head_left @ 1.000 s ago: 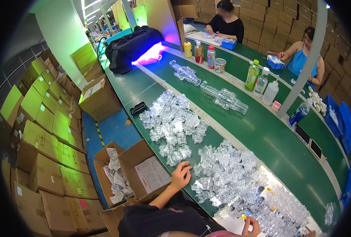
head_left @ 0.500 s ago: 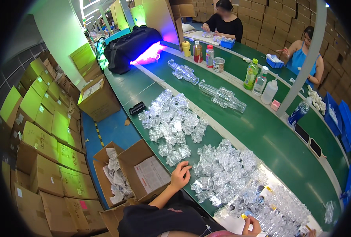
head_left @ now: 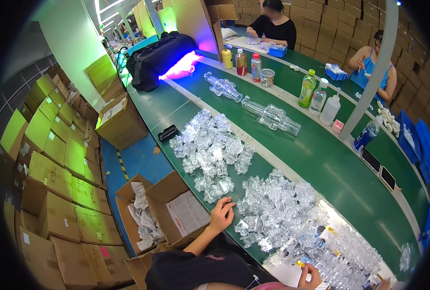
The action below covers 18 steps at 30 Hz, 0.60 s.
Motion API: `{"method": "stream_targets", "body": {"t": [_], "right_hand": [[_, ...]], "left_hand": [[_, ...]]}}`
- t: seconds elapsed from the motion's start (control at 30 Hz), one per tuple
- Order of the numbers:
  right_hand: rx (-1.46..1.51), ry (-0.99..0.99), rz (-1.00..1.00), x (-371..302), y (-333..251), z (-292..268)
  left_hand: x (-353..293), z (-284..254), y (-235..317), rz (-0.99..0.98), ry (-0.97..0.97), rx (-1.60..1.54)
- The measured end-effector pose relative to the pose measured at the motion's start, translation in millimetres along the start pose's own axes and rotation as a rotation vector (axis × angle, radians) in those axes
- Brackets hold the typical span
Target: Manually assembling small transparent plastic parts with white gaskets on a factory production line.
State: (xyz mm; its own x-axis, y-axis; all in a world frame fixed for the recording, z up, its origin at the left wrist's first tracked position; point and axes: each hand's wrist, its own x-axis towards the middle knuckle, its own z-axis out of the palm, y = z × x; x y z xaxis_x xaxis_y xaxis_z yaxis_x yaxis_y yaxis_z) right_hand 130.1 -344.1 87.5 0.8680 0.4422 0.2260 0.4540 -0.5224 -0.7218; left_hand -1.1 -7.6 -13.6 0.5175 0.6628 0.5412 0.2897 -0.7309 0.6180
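My left hand (head_left: 221, 215) rests at the near edge of the green table, fingers loosely bent and a little apart, with nothing seen in them. It lies between two heaps of clear plastic parts, a smaller heap (head_left: 212, 145) beyond it and a larger heap (head_left: 277, 208) to its right. At the lower edge, my right hand (head_left: 311, 277) pinches a small yellow piece (head_left: 300, 264) between thumb and fingers. Close by lies a white sheet (head_left: 282, 271), partly under the clear parts. Part of another hand (head_left: 384, 284) shows at the lower right; whose it is, I cannot tell.
Two long clear assemblies (head_left: 272, 116) lie farther along the green table (head_left: 331, 159). Bottles (head_left: 306, 89) line a pale divider. A black case (head_left: 167, 133) sits by the smaller heap. Open cartons (head_left: 178, 212) stand at left. Two people work across the table.
My hands stay nearly where they were, and the yellow piece is still pinched. Across the table, the person in blue has shifted their head and raised hands. The view has shifted slightly.
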Motion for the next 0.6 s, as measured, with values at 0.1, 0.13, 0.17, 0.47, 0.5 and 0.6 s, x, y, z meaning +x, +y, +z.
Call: {"method": "stream_targets", "body": {"t": [0.1,0.13,0.17,0.47,0.5,0.6], "right_hand": [[0.005,-0.001,0.01,0.6,-0.9,-0.2],[0.004,0.0,0.014,0.2,-2.3,0.1],[0.003,-0.002,0.015,0.1,-2.7,-0.5],[-0.002,-0.024,0.01,1.5,-4.7,-1.8],[-0.003,-0.011,0.013,0.7,-4.0,-1.1],[0.008,0.007,0.01,-0.7,-1.3,0.6]], "left_hand": [[0.1,-0.2,0.1,-0.002,0.0,-0.001],[0.6,-0.4,0.6,0.002,0.0,0.0],[0.8,-0.5,0.9,0.002,-0.001,0.0],[1.6,0.0,1.3,0.0,0.002,-0.001],[1.7,0.0,1.2,0.004,0.004,0.004],[1.3,-0.2,0.9,0.006,0.004,0.011]]}}
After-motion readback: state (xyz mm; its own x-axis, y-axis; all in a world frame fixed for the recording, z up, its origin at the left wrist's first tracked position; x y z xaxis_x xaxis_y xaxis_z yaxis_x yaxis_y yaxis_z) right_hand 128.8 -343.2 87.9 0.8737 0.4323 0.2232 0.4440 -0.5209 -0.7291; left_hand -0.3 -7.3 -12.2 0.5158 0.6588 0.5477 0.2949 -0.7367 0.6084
